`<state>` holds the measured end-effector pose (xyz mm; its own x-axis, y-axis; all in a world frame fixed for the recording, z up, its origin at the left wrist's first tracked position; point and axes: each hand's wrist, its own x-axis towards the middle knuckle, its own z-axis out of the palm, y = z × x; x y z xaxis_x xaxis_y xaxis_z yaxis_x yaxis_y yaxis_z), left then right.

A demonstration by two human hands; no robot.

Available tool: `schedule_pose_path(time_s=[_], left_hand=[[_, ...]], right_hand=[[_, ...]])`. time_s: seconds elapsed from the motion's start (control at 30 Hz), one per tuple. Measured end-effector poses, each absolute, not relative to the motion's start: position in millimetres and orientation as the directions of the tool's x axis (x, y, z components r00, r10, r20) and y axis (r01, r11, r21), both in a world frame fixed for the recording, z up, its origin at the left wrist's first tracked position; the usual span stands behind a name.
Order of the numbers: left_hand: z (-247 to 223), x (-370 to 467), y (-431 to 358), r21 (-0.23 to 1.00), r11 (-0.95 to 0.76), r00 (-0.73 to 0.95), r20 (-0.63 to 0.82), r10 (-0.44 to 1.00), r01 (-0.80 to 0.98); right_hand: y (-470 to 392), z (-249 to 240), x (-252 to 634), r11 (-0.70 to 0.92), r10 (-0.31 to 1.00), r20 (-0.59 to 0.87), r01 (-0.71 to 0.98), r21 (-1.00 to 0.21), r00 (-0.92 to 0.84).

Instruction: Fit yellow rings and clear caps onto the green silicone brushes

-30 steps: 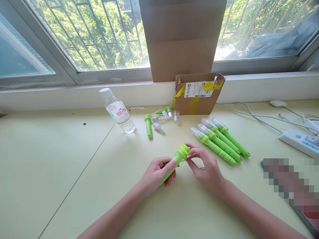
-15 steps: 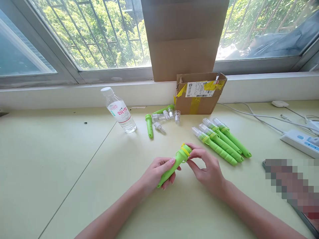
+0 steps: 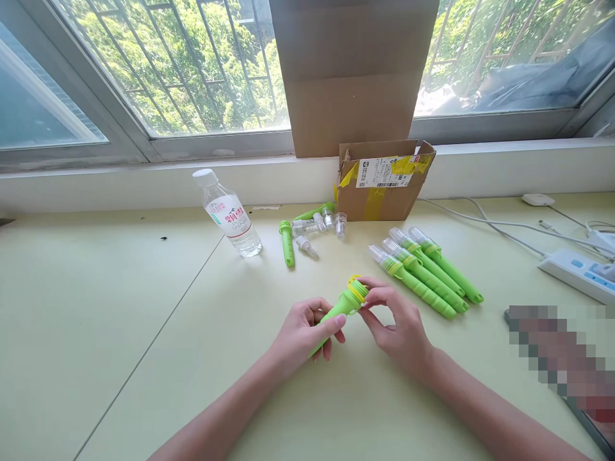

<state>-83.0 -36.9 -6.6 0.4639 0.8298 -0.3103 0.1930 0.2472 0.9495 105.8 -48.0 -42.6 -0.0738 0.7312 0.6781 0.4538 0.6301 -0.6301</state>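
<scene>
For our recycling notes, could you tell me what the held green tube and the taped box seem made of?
The green tube looks like satin plastic, judging by its crisp neck ridges, though perhaps rubbery. The box seems matte cardboard: brown, folded flaps.

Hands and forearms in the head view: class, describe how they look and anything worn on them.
The left hand and right hand are ungloved, with slim fingers; no ring shows, though some fingers are partly hidden. The left forearm and right forearm show no sleeve, watch, bracelet or marking.
</scene>
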Motion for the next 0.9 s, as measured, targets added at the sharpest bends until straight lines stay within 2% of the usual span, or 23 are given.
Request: schedule_pose_path(time_s=[0.47,0.7,0.9], left_hand=[[-5.0,-82.3,-36.0,0.965,0.162,0.511,-0.246,0.823,0.204],[-5.4,-80.0,-38.2,0.935,0.242,0.428,-0.336,0.839,0.261],[-7.0,-79.3,-38.4,0.941,0.241,0.436,-0.325,0.839,0.238]], right_hand=[[-48.6,-40.9,107.3,0.665,0.699,0.708,0.449,-0.597,-0.094],[-46.5,-44.3,103.8,0.661,0.717,0.691,0.408,-0.63,-0.095],[-47.4,-47.7,105.1,0.653,0.721,0.687,0.419,-0.631,-0.089]])
